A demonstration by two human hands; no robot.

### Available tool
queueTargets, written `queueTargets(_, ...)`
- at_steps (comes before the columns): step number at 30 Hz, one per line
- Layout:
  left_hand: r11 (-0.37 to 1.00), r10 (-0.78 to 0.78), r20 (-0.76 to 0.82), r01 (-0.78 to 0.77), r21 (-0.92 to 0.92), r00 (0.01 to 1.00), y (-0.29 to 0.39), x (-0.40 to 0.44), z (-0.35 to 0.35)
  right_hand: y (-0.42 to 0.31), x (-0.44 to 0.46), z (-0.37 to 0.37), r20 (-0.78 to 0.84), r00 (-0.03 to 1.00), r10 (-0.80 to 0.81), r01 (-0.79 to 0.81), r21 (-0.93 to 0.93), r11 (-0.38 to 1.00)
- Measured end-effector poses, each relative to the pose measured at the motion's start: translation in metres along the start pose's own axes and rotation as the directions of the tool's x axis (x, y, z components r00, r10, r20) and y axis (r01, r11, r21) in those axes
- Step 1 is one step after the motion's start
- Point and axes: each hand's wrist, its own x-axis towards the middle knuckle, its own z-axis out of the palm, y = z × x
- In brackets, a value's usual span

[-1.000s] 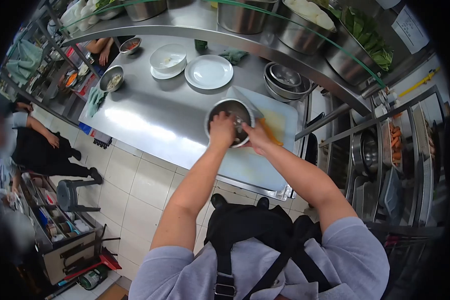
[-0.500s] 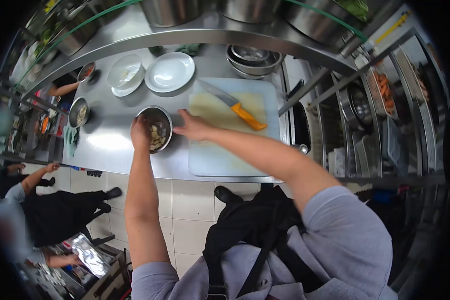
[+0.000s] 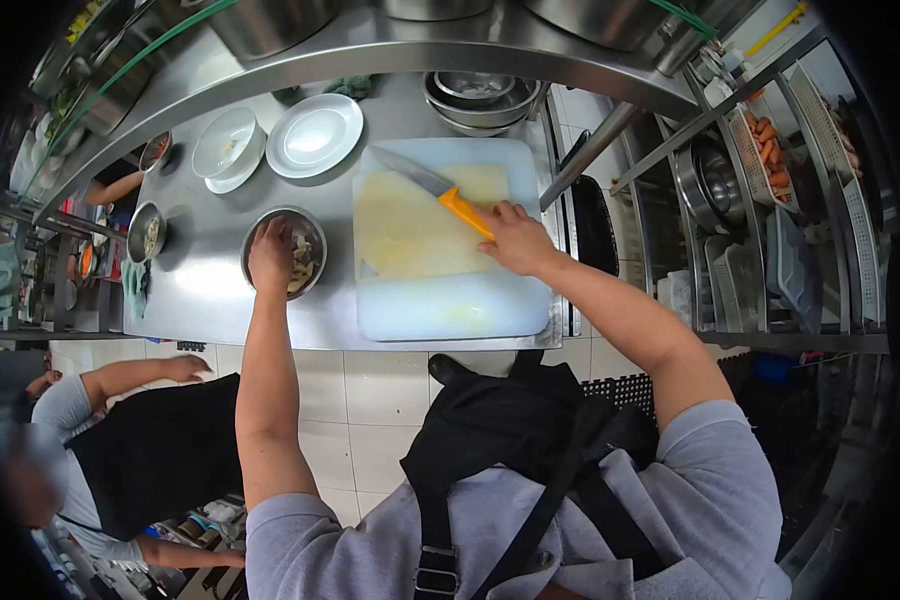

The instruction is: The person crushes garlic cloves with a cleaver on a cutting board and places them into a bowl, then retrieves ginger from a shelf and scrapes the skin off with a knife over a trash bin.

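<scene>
My left hand reaches down into a steel bowl of pale pieces that look like garlic cloves. Its fingers are curled among them, and their tips are hidden, so what they hold does not show. On the right, my right hand closes on the rear end of the yellow handle of a kitchen knife. The knife lies flat across the stained white cutting board, its blade pointing to the far left.
White plates and a clear bowl stand at the back left. Nested steel bowls are behind the board. A small steel bowl sits at the left. Another person is at the lower left; shelves flank the right.
My right hand has moved from beside the steel bowl to the knife handle and closed on it. My left hand has gone deeper into the bowl. The other person has come nearer.
</scene>
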Motion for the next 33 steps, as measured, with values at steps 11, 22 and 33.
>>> queueTargets(11, 0.954, 0.122, -0.226, -0.177, -0.243, 0.967, 0.082, -0.009, -0.009, 0.025, 0.061, 0.010, -0.064, 0.998, 0.011, -0.012, -0.015, 1.000)
queueTargets(22, 0.903, 0.407, 0.164, -0.369, -0.219, 0.899, 0.227, -0.077, 0.075, 0.009, 0.150, 0.024, -0.340, 0.925, -0.169, 0.162, -0.049, 0.986)
queueTargets(33, 0.930, -0.189, 0.076, 0.204, -0.306, 0.979, 0.131, 0.026, 0.084, 0.119, -0.029, -0.041, 0.113, 0.994, -0.009, -0.060, 0.594, 0.803)
